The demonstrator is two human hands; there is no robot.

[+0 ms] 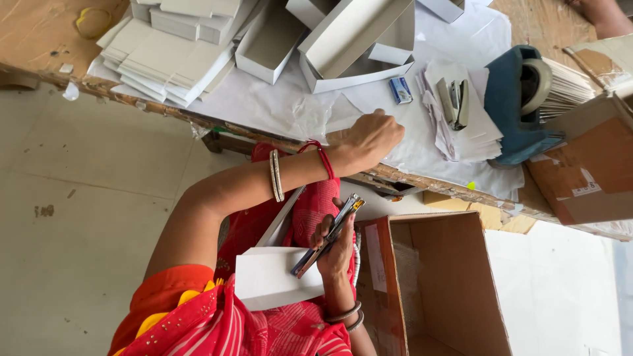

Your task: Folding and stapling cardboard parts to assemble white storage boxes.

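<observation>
My left hand reaches out to the paper-covered table, knuckles up and fingers curled down onto a flat white card piece. Whether it grips the card is hidden. My right hand is over my lap, closed around a metal stapler that points up and to the right. Under that hand a folded white carton lies on my red clothing. Both wrists wear bangles.
Stacks of flat white cartons and assembled open white boxes lie on the far table. A small blue box, a second stapler on paper slips and a blue tape dispenser sit right. An open cardboard box stands beside my lap.
</observation>
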